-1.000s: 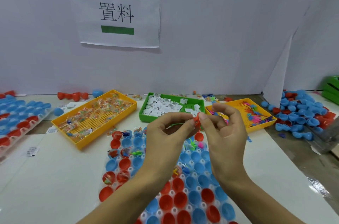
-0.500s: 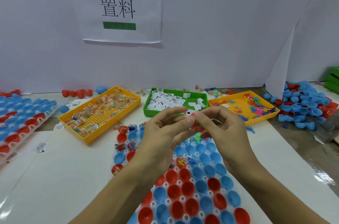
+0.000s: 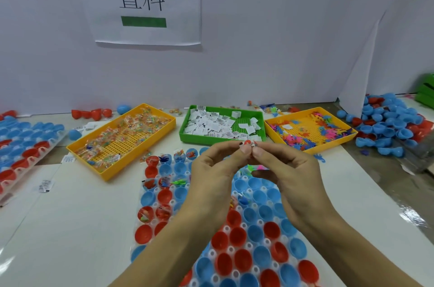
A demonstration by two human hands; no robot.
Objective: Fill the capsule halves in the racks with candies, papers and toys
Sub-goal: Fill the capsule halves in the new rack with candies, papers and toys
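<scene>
Left hand [image 3: 211, 176] and right hand [image 3: 288, 176] are both pinching one small red-and-white piece [image 3: 247, 143] between fingertips, above the rack [image 3: 225, 228], green tray [image 3: 187, 131] at 12 o'clock.

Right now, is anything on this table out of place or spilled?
Yes. A white paper slip lies in the toy tray, not the green paper tray. More slips lie loose on the table at the left, and small toys are scattered behind the trays.

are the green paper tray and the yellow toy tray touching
Cannot tell. In the head view the green paper tray and yellow toy tray meet corner to corner, with no plain gap or contact.
</scene>
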